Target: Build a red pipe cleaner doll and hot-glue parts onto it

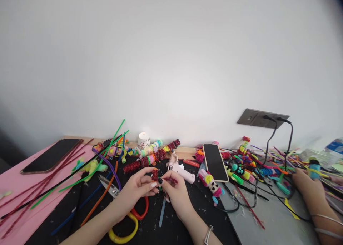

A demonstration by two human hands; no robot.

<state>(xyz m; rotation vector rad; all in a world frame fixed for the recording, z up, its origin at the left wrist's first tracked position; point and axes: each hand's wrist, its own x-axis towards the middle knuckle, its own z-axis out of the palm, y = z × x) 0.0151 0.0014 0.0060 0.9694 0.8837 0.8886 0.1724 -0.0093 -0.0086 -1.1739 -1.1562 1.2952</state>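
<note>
Between my two hands is a small dark-red fuzzy coil of pipe cleaner (155,174), with dark green and black bits beside it. My left hand (139,186) pinches the coil between thumb and fingers. Close against it, my right hand (175,191) has its fingertips closed on the dark end of the same piece; the fingers partly hide it. Just behind the hands lies a pale glue gun (183,171). Scissors with red and yellow handles (123,238) lie partly under my left forearm. A translucent glue stick (162,214) rests below the hands.
Pipe cleaners (100,198) lie left, near a dark phone (52,155). A paper cup (144,140) stands by the wall. A white-framed phone (215,163) and pipe-cleaner figures (211,184) lie right. Black cables (268,145) hang from the outlet (257,117). Another person's hand (305,184) is far right.
</note>
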